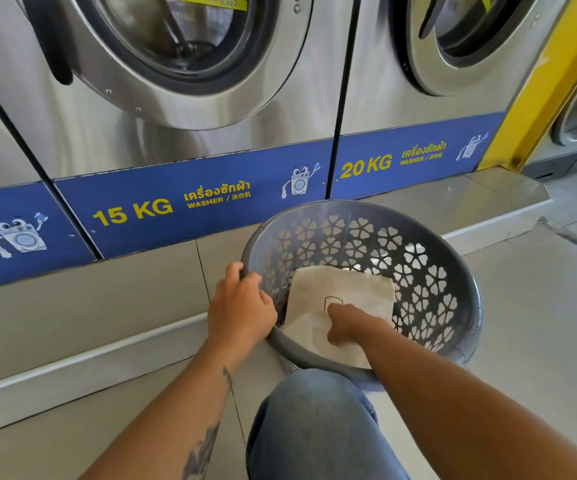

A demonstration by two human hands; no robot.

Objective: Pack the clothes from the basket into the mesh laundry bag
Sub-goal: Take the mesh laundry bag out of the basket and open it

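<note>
A round grey plastic basket (446, 271) with flower-shaped holes stands tilted on the tiled floor in front of the washers. Inside it lies a flat cream-white mesh laundry bag (360, 289) with a small dark outline printed on it. My left hand (242, 306) grips the basket's near-left rim. My right hand (346, 323) reaches into the basket and rests on the bag, fingers curled down onto the fabric. Whether it pinches the bag I cannot tell. No other clothes show in the basket.
Two steel front-load washers stand behind, marked 15 KG (134, 211) and 20 KG (366, 166) on a blue band. A raised grey step (107, 323) runs below them. My knee in blue jeans (315, 424) is just under the basket. A yellow pillar (550, 81) is at right.
</note>
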